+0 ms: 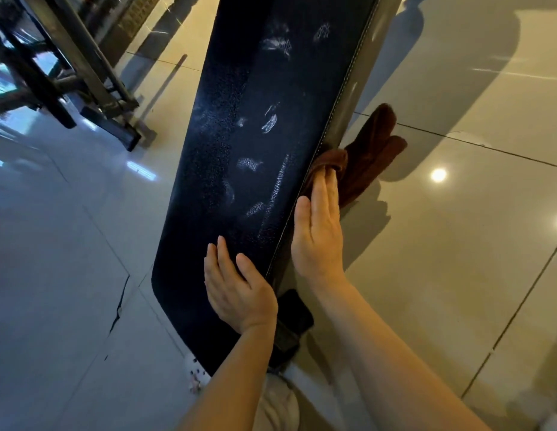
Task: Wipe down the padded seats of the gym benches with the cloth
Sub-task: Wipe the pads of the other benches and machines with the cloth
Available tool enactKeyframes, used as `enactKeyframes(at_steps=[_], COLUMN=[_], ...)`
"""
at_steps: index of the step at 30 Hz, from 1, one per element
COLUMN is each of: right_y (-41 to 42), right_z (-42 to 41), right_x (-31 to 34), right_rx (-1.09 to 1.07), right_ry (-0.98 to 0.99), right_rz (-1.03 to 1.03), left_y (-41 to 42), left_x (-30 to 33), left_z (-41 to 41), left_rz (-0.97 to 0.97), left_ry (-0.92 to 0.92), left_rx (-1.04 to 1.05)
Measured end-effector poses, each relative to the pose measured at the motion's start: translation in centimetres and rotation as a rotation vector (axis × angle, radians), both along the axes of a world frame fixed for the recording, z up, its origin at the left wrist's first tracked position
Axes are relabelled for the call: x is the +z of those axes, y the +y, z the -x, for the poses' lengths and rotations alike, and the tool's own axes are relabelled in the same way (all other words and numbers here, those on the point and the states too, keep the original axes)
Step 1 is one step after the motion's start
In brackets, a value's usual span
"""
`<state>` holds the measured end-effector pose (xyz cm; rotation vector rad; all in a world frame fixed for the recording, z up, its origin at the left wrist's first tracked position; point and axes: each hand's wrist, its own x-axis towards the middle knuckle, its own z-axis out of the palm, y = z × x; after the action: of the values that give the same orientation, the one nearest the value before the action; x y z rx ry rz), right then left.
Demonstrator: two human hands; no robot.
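A long black padded bench seat (240, 144) runs from the lower centre up to the top of the view, with worn whitish patches on its surface. My left hand (236, 284) lies flat on the near end of the pad, fingers apart, holding nothing. My right hand (320, 231) presses a brown cloth (367, 157) against the right side edge of the pad, fingers extended flat over it. Most of the cloth hangs loose to the right of the bench, above the floor.
Glossy grey floor tiles (457, 244) surround the bench, with a crack at the lower left. A dark metal equipment frame (93, 76) stands at the upper left. A black bench part (296, 315) shows under the pad near my wrists. My light trousers appear at the bottom.
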<state>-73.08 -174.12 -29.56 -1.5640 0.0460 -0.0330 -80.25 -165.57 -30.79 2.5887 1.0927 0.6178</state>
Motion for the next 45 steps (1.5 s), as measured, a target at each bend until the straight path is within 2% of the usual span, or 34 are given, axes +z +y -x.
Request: enactKeyframes(at_steps=[5, 10, 14, 17, 20, 25, 29, 32, 39, 45], right_y=[1.8, 1.1, 0.4, -0.7, -0.4, 1.4, 2.0, 1.4, -1.7, -0.6], right_z=[7.1, 6.8, 3.0, -2.4, -3.3, 3.2, 6.9, 5.6, -4.4, 0.1], right_x=[-1.4, -2.7, -2.2, -0.8, 0.0, -1.3, -2.7, -1.8, 0.8, 0.5], right_rx=[0.177, 0.248, 0.129, -0.018, -0.094, 0.027, 0.147, 0.156, -0.052, 0.029], right_ry=[0.002, -0.038, -0.059, -0.057, -0.042, -0.022, -0.013, 0.001, -0.038, -0.006], right_rz=[-0.001, 0.091, 0.115, 0.032, -0.014, -0.021, 0.058, 0.052, -0.045, -0.03], left_y=[0.2, 0.3, 0.1, 0.0, 0.1, 0.1, 0.0, 0.0, -0.2, 0.0], left_x=[-0.1, -0.2, -0.4, -0.3, -0.3, -0.1, -0.1, -0.1, -0.1, -0.3], left_z=[-0.1, 0.1, 0.0, 0.0, -0.1, 0.1, -0.1, 0.1, -0.2, 0.1], left_rz=[-0.01, -0.028, -0.019, -0.017, -0.022, -0.027, -0.037, -0.033, -0.025, -0.028], left_ry=[0.006, -0.013, -0.034, -0.054, -0.047, -0.013, -0.012, -0.007, -0.049, -0.012], left_rx=[-0.003, -0.009, -0.008, -0.011, -0.014, -0.009, -0.006, 0.0, -0.001, 0.002])
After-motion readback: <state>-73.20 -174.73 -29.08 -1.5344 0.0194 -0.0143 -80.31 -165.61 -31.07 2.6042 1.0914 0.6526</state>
